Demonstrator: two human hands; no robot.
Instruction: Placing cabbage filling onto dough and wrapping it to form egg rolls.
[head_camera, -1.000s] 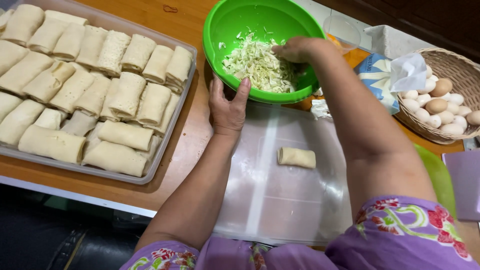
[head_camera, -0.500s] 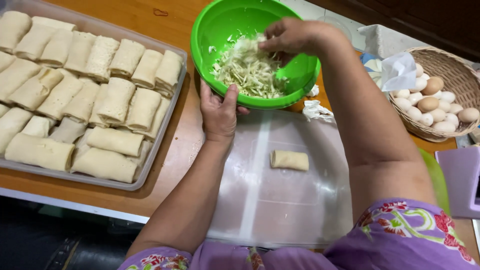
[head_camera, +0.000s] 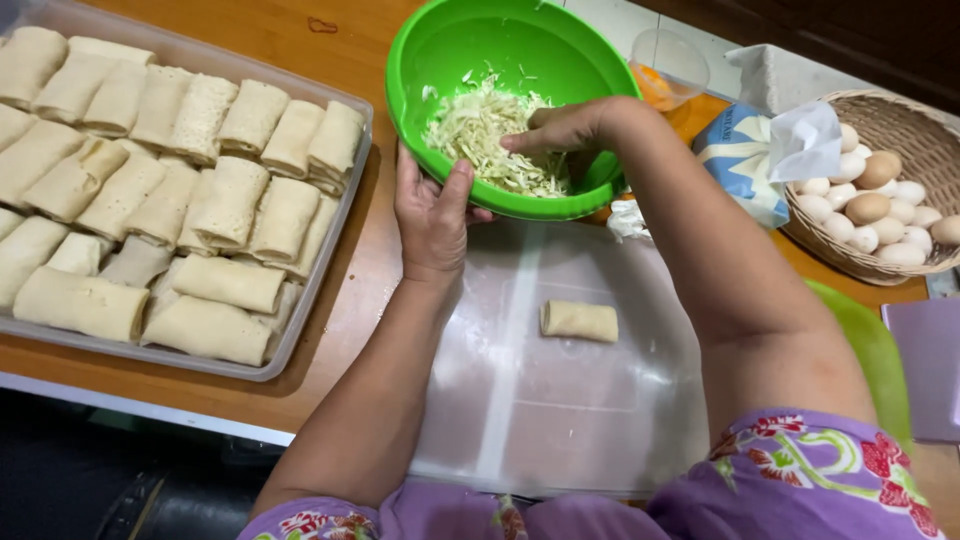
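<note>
Currently, with the bowl (head_camera: 520, 60) rim braced by the spread left hand (head_camera: 432, 215), cabbage (head_camera: 480, 135) pinched by the right hand (head_camera: 565, 128) could be spilled if the bowl is tipped.

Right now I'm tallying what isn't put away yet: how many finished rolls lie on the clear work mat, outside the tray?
1: a single roll lies alone near the middle of the clear mat, below the green bowl. None seems hidden.
</note>
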